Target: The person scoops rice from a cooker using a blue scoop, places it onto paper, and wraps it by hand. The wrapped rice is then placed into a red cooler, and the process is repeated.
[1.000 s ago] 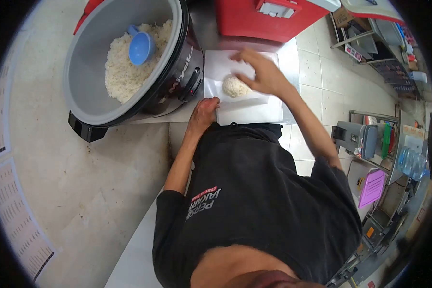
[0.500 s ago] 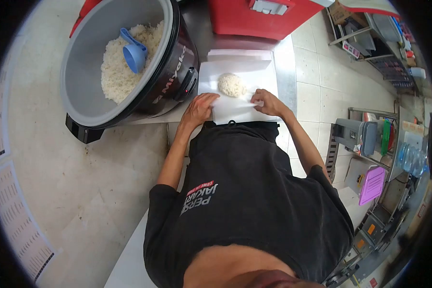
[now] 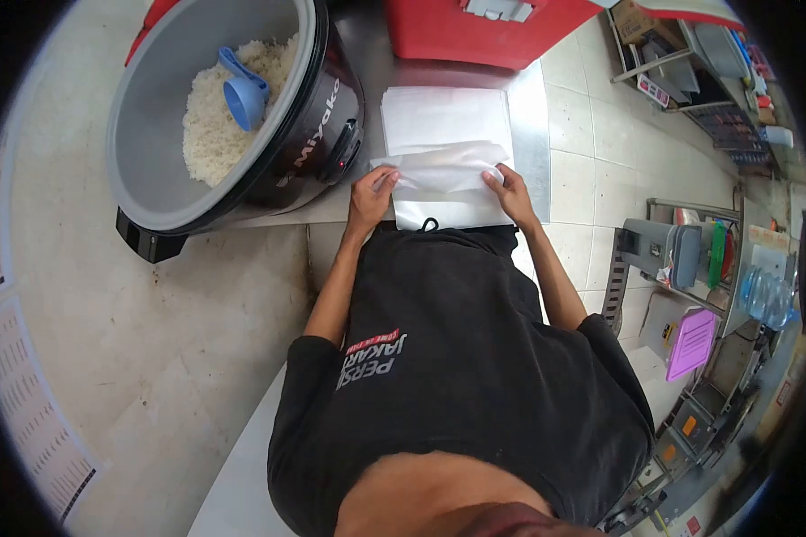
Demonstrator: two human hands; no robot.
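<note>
A sheet of white wrapping paper [image 3: 448, 170] is folded over on itself above a stack of white paper sheets [image 3: 443, 116]. The rice mound does not show; the folded sheet covers its place. My left hand [image 3: 372, 200] pinches the left end of the fold between thumb and fingers. At the right end, my right hand [image 3: 512, 197] grips the same sheet in a similar pinch. To the left stands a large rice cooker [image 3: 318, 143] with cooked rice [image 3: 208, 134] inside. A blue scoop [image 3: 244, 100] lies on that rice.
Behind the paper stack sits a red cooler box [image 3: 484, 36] on the metal table [image 3: 530, 134]. The cooker's black handle [image 3: 148, 237] juts out at the table's front left. Shelving with a purple lid [image 3: 692, 345] and water bottles [image 3: 768, 297] stands to the right.
Both hands have brought the paper's near edge up and over the rice mound, which is now hidden. My left hand has gone from resting on the paper to pinching it.
</note>
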